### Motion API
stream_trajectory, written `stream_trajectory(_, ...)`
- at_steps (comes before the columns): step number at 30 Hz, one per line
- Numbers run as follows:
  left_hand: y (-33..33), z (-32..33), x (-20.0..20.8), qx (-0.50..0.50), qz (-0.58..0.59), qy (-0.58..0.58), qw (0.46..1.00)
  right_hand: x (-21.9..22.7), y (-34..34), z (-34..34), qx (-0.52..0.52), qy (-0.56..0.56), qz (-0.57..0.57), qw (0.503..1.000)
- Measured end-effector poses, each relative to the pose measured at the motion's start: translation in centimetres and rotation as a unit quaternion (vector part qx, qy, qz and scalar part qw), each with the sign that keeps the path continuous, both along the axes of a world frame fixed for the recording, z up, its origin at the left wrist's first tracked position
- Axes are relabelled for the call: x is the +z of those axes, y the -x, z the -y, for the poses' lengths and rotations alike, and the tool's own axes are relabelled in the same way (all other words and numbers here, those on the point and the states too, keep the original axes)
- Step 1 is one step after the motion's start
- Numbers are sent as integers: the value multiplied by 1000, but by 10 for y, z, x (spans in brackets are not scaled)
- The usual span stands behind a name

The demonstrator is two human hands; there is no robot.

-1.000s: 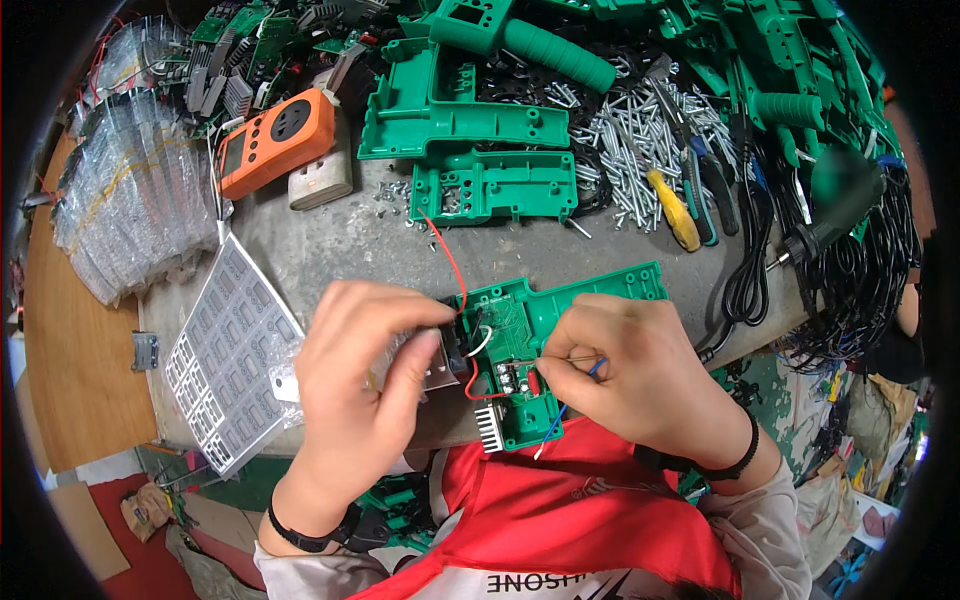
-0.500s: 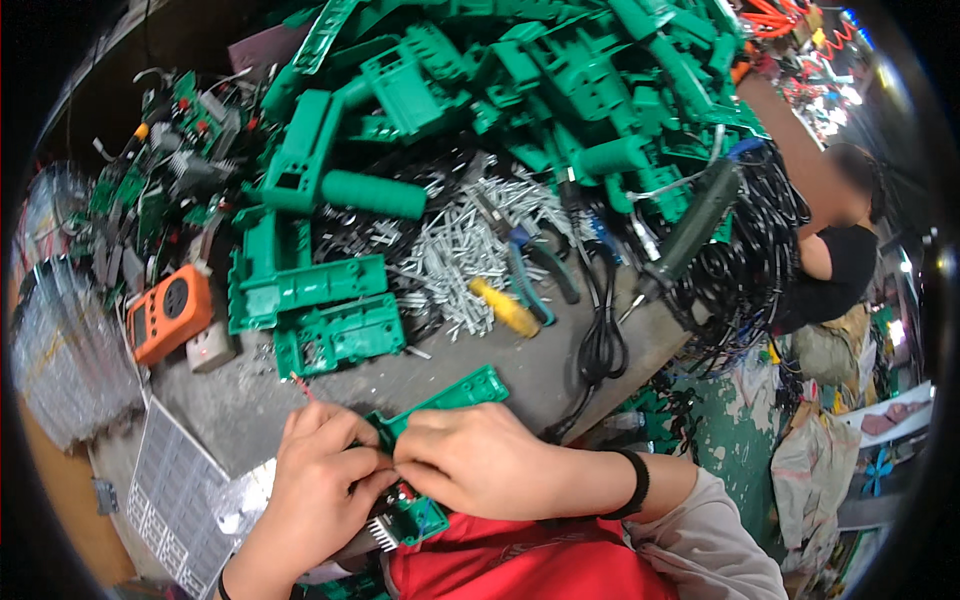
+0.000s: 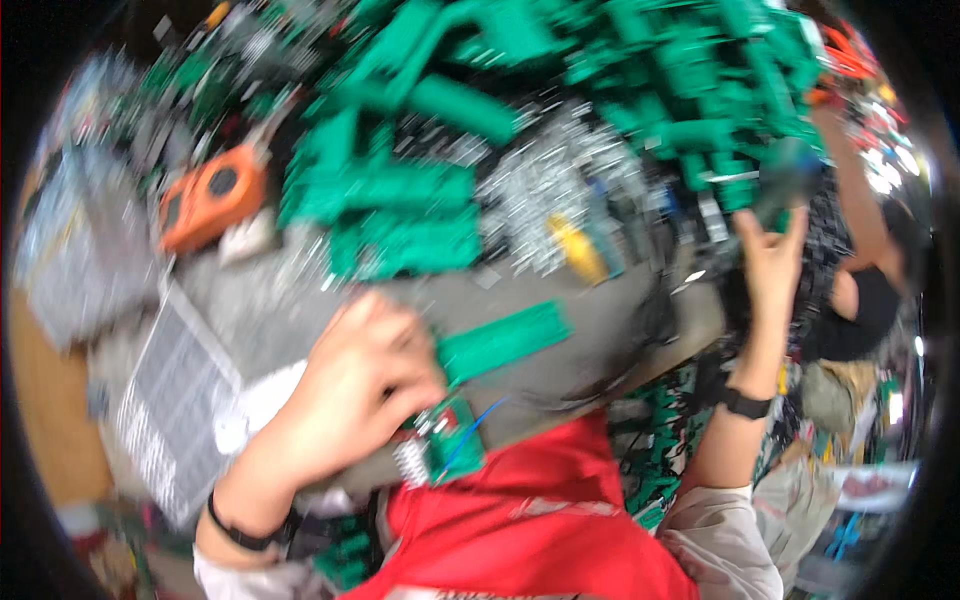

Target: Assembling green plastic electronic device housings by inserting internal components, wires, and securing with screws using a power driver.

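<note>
A crowded grey workbench [image 3: 300, 320], and the whole picture is smeared with motion blur. Green plastic shells are heaped across the far side, with a spill of silver screws [image 3: 540, 200] in the middle, an orange meter [image 3: 210, 205] off to the left and a clear divided tray [image 3: 165, 410] at the near left edge. The left hand [image 3: 350, 395] is clamped over a green housing [image 3: 490, 345] at the near edge of the bench, fingers curled on top. A spring [image 3: 410, 462] and a blue wire [image 3: 470, 435] poke out below the palm. The right hand [image 3: 770, 260] is well apart, up at the far right by a dark cable bundle [image 3: 830, 230], fingers spread; whether it grips anything, I cannot tell. That housing looks light and stiff, probably best gripped by its solid edges, clear of the loose wiring.
</note>
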State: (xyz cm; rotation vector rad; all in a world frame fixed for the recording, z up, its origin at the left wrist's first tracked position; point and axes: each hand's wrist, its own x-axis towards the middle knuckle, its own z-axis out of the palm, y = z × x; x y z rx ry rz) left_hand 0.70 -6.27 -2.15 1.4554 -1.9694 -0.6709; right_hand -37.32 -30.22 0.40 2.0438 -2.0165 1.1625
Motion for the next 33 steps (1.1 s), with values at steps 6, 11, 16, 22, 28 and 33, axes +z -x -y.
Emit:
stream_trajectory(6,-1,3,-5,15,-44,16,999,-24,95,82,176,142,210,951)
stream_trajectory(11,-6,-8,-9,19,-46,16,999,89,-65,-52,367,8,544,755)
stream_trajectory(16,-3,-8,-10,18,-59,23,998,83,-159,-146,557,-123,540,619)
stream_trajectory(22,-3,-8,-13,37,-66,31,997,47,-208,-174,642,-167,531,527)
stream_trajectory(28,-1,-6,-20,43,-63,60,995,39,-221,-184,633,-167,493,573)
stream_trajectory(33,-2,-7,-23,53,-60,59,995,44,-223,-188,616,-197,458,610)
